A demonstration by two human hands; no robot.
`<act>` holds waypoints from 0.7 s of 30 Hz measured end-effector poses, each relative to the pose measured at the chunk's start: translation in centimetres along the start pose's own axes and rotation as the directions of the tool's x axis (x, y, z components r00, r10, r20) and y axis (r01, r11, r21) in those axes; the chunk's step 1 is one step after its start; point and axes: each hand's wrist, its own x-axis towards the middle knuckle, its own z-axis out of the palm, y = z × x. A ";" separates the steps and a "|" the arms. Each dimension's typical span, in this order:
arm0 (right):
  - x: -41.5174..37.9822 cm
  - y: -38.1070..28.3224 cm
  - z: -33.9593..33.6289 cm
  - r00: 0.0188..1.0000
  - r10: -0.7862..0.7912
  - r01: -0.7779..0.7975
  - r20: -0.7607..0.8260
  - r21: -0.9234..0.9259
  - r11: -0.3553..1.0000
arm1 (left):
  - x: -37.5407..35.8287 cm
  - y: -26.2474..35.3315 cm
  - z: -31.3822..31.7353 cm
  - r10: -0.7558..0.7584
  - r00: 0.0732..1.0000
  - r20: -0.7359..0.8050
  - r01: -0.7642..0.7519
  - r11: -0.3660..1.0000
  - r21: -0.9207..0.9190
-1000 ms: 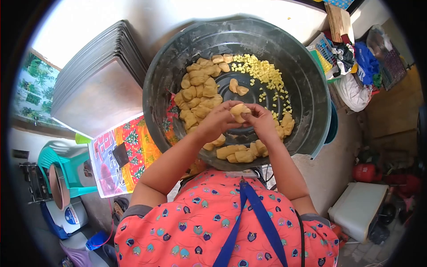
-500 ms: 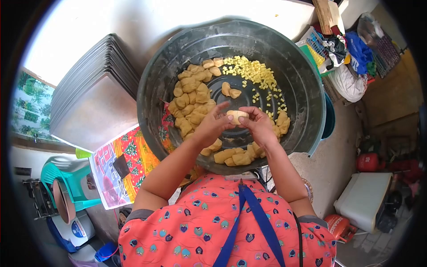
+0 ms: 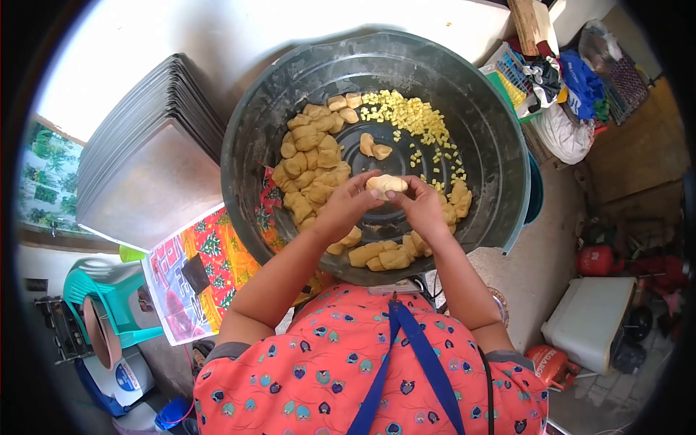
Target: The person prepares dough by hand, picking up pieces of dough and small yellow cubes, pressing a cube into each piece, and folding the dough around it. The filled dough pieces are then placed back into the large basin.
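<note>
A piece of dough (image 3: pixel 386 185) is held between my left hand (image 3: pixel 351 206) and my right hand (image 3: pixel 423 206), with the fingers and thumbs of both closed on it. Both hands are over the middle of a large dark round tub (image 3: pixel 250 109). Many tan dough pieces (image 3: pixel 312 156) lie along the tub's left side. More dough pieces (image 3: pixel 384 256) sit at its near side, and others (image 3: pixel 457 201) at the right, partly behind my right hand. Just beyond my hands lie a few small dough pieces (image 3: pixel 375 147). Small pale yellow cubes (image 3: pixel 412 116) are scattered at the far right of the tub's floor.
A tall stack of metal trays (image 3: pixel 156 167) stands left of the tub. Near it are a colourful patterned sheet (image 3: pixel 210 261) and a green plastic chair (image 3: pixel 119 304). On the right are a white box (image 3: pixel 587 322), a red gas cylinder (image 3: pixel 551 368) and a blue bag (image 3: pixel 582 83).
The dough piece between my hands now looks longer and more uneven. My left fingers have closed in on it, and both hands have risen slightly.
</note>
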 end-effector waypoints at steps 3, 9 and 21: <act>-0.7 -1.1 0.9 0.989 -0.150 0.149 -0.008 -0.085 0.985 | 0.2 -0.1 -0.7 -0.098 0.995 0.023 0.100 0.991 -0.093; -2.6 -3.8 -0.8 0.987 -0.096 0.070 -0.126 -0.197 0.978 | 0.1 0.4 -0.4 -0.119 0.988 0.098 0.113 0.991 0.068; -4.0 -9.4 -23.1 0.598 -0.592 -0.215 -0.540 -0.820 0.531 | 0.0 -0.8 -0.4 -0.242 0.969 0.038 0.222 0.933 0.285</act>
